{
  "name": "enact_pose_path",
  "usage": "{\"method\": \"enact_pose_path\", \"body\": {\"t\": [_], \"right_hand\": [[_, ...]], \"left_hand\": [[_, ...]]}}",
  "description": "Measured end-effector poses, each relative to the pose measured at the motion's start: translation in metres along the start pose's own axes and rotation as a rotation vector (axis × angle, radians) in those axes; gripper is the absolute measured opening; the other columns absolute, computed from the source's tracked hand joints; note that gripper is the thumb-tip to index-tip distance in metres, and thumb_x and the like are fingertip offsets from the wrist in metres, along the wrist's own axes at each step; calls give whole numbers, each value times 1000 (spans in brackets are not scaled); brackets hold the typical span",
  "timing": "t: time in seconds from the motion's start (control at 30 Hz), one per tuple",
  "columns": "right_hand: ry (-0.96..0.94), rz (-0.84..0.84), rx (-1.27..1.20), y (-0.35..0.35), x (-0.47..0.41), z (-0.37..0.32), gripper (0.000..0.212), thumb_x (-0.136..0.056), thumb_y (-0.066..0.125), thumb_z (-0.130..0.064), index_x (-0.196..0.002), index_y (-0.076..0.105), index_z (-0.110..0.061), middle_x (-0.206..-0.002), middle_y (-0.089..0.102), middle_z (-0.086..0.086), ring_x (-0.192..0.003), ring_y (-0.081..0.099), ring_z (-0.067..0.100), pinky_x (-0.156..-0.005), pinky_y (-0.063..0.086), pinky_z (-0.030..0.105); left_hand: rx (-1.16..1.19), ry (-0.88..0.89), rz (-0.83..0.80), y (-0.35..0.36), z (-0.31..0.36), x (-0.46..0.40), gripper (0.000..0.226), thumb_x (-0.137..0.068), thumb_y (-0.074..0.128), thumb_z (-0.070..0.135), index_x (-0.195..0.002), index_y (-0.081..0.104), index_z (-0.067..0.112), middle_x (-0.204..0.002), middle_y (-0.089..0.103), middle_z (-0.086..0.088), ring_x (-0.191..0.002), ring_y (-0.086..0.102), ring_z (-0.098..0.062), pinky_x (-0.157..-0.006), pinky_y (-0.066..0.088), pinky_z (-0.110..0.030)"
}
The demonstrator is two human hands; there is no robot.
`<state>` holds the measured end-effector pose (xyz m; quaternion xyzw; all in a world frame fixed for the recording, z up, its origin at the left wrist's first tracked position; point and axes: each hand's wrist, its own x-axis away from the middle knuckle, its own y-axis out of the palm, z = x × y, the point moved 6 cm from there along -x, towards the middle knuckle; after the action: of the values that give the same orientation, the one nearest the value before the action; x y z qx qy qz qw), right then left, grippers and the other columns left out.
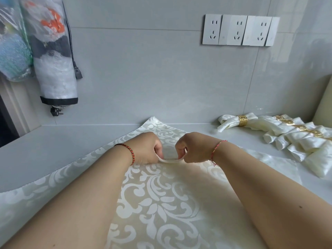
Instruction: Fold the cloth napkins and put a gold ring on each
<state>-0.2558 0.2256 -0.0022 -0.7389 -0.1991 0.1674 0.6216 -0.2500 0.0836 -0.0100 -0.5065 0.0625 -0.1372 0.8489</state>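
A cream napkin with a white scroll pattern lies spread flat on the grey counter, one corner pointing at the wall. My left hand and my right hand meet over its middle. Each pinches one end of a small raised fold of the cloth between thumb and fingers. At the right lie several folded cream napkins in a row, each wearing a gold ring.
The grey counter ends at a tiled wall with three sockets. Plastic-wrapped bags and a black plug hang at the left. A pale cushion edge stands at the far right.
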Motion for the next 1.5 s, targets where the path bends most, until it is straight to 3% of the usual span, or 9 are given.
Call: {"method": "enact_pose_path", "body": {"t": [0.1,0.17,0.33,0.5,0.63,0.73,1.03,1.27,1.5], "right_hand": [[47,-43,-64,-2,3,2,12,-80,61,-28,-68,62,-23,-81,63,-2,-78,57,18,-76,51,34],[31,-55,-49,-2,4,1,23,-81,66,-39,-65,57,-25,-80,62,-5,-76,56,15,-73,48,31],[-9,-72,-93,4,1,2,19,-77,75,-38,-77,60,-26,-82,58,-11,-75,54,11,-63,41,24],[59,-116,-134,9,0,8,34,-76,75,-44,-102,58,-28,-91,52,-13,-85,53,11,-72,41,26],[51,-132,-114,10,-1,9,20,-78,73,-42,-82,57,-31,-80,55,-13,-72,51,9,-62,38,24],[31,-135,-87,8,1,5,18,-79,73,-37,-82,59,-28,-81,58,-8,-73,53,14,-61,40,26],[-8,6,-5,-3,1,-8,30,-73,76,-21,-65,49,-29,-71,52,-11,-68,50,14,-58,39,27],[-43,-158,221,-1,5,-24,24,-76,56,-1,-72,55,-24,-87,61,1,-75,53,21,-62,43,28],[57,-259,146,-11,16,-24,13,-77,66,-21,-88,73,-17,-85,73,0,-77,62,16,-73,52,31]], "left_hand": [[62,-59,-33,-2,-2,-3,10,-71,65,18,-68,69,9,-70,61,3,-64,53,-12,-65,53,-28],[77,-66,-23,-2,-2,-3,21,-74,70,23,-58,61,12,-63,50,1,-61,46,-14,-61,43,-27],[-17,30,-41,3,1,-5,19,-72,81,34,-68,67,22,-62,63,9,-54,53,-7,-53,45,-21],[-20,15,-65,4,-1,-4,29,-69,82,39,-91,66,29,-91,65,9,-83,64,-11,-78,58,-38],[-18,-20,-115,6,-1,-3,31,-73,79,39,-98,65,28,-92,66,7,-77,62,-10,-60,55,-31],[-44,-8,-124,5,0,-2,19,-70,78,38,-84,68,30,-84,69,5,-73,64,-14,-65,58,-42],[-82,39,6,2,10,-1,14,-72,74,17,-71,63,26,-71,63,9,-61,57,-8,-51,44,-20],[-163,35,-130,3,17,4,14,-73,71,15,-69,64,27,-74,64,10,-68,59,-9,-58,46,-20],[-44,-40,-272,-1,11,9,14,-82,72,32,-81,77,19,-75,73,10,-76,64,-6,-67,44,-13]]}}
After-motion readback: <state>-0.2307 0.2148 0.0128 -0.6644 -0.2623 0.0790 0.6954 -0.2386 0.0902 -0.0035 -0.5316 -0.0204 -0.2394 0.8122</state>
